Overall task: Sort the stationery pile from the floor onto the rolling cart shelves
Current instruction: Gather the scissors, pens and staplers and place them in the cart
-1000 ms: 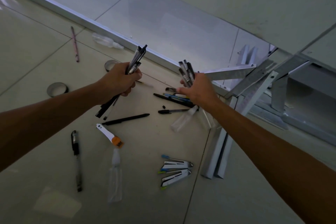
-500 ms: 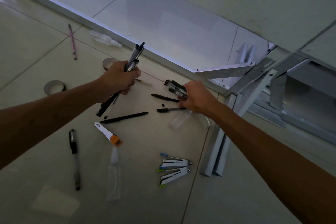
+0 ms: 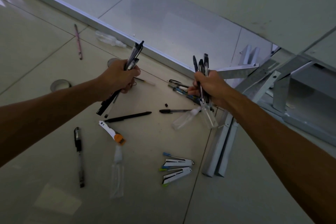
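My left hand (image 3: 120, 76) grips a bundle of dark pens (image 3: 133, 56) that sticks up and out below the fist. My right hand (image 3: 211, 87) grips a second bunch of pens (image 3: 201, 64), held upright above the floor. Loose stationery lies on the tiled floor: a black pen (image 3: 129, 116), a capped pen (image 3: 174, 110), a few pens (image 3: 180, 88) under my right hand, a black gel pen (image 3: 79, 154), a white and orange cutter (image 3: 112, 133), two white staplers (image 3: 177, 167), and clear bottles (image 3: 183, 119).
A clear bottle (image 3: 117, 174) lies at the front, another bottle (image 3: 109, 39) by the wall rail. Two tape rolls (image 3: 60, 84) and a pink pencil (image 3: 78, 42) lie to the left. White metal brackets (image 3: 221, 151) and a grey frame (image 3: 283, 92) crowd the right.
My right hand dipped to the floor pile half a second ago and has come up again with a bunch of pens upright. My left hand has kept its bundle, nearly still.
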